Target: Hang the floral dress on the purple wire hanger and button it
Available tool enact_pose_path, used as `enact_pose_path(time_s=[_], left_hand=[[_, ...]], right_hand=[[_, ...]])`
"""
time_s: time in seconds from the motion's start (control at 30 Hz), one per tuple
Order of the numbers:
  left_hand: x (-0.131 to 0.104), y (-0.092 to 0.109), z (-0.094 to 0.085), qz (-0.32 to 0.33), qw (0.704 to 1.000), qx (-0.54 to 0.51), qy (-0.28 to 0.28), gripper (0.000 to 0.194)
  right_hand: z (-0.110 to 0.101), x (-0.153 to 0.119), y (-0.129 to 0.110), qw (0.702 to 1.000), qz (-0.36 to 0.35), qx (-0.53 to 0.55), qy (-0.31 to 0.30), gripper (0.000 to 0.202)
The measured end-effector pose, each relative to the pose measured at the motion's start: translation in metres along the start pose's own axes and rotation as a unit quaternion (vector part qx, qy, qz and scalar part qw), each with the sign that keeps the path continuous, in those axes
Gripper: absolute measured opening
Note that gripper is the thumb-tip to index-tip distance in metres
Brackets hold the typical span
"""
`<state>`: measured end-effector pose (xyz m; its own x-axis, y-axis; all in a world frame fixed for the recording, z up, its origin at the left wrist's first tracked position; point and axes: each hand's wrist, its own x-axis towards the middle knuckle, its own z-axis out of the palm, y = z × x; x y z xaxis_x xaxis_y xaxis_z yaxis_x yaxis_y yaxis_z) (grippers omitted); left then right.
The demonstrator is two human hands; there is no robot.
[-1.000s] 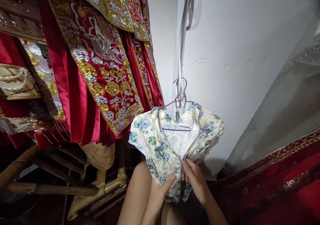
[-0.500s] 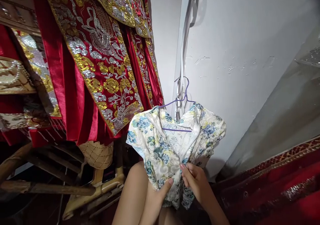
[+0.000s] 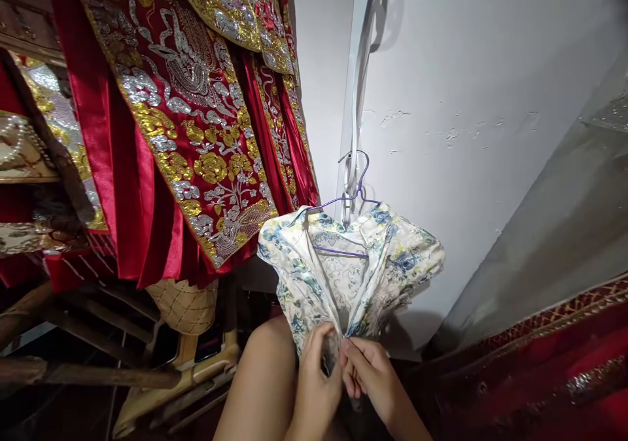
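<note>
A white floral shirt [image 3: 304, 284] with blue and yellow flowers hangs on a purple hanger [image 3: 360, 192], which is hooked on a pale strap [image 3: 354, 101]. The shirt's neckline is open in a V. My left hand [image 3: 318, 375] grips the lower front of the shirt, its thumb and fingers bent around the fabric. Close beside it, my right hand [image 3: 369, 370] pinches the front edge at the bottom of the V. The shirt's lower part is mostly hidden behind both hands.
Red embroidered garments [image 3: 196, 120] hang at the left. Below them are a wooden rack [image 3: 88, 370] and a woven beige object [image 3: 184, 303]. Behind the shirt is a white wall [image 3: 441, 88]. Red patterned fabric [image 3: 554, 362] lies at the lower right. My bare knee [image 3: 269, 356] is below the shirt.
My left hand has moved up and closed on the shirt front beside my right hand. My right hand has shifted slightly left and down. The shirt's front edges are drawn together lower down.
</note>
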<state>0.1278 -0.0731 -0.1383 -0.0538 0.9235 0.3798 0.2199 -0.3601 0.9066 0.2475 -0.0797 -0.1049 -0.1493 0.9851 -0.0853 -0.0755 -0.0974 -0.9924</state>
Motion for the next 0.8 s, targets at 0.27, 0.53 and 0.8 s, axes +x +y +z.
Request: enact_pose_path(time_s=[0.27,0.53,0.8], left_hand=[[0.01,0.001,0.012,0.043,0.997,-0.01,-0.063,0.027],[0.014,-0.01,0.006,0.05,0.992,0.051,-0.099,0.024],[0.032,-0.004,0.001,0.04,0.984,0.077,-0.155,0.015]], right_hand=[[-0.01,0.005,-0.02,1.0,0.01,0.007,0.023,0.051],[-0.034,0.059,-0.116,0.988,-0.102,0.084,0.078,0.04],[-0.029,0.072,-0.159,0.97,-0.19,0.11,0.108,0.04]])
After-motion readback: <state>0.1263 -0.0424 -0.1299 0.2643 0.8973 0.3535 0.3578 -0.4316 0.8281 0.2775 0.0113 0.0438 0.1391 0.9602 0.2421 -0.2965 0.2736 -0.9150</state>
